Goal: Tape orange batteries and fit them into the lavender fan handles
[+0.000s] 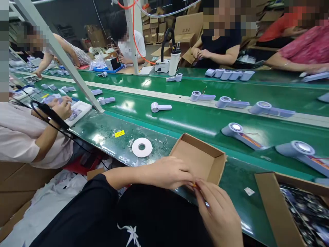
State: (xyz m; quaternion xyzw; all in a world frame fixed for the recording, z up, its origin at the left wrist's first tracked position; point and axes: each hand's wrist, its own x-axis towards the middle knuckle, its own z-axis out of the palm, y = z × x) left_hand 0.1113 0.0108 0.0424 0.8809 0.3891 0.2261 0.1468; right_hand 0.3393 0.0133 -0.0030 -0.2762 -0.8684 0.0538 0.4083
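My left hand (167, 173) and my right hand (218, 214) meet over my lap at the near edge of the green bench. Both sets of fingers are pinched together on a small orange-tipped item (195, 186), too small to name. Just beyond my hands sits an open, shallow cardboard box (199, 157). A white roll of tape (142, 147) lies flat on the bench to its left. Two lilac handheld fans (240, 134) (300, 152) lie on the green conveyor belt past the box.
More lilac fans (267, 109) ride the far belt lanes. A second cardboard box (272, 202) of dark parts stands at the right. A person in a pale shirt (28, 137) works at my left; other people sit across the line. A slanted metal post (64, 58) crosses the bench.
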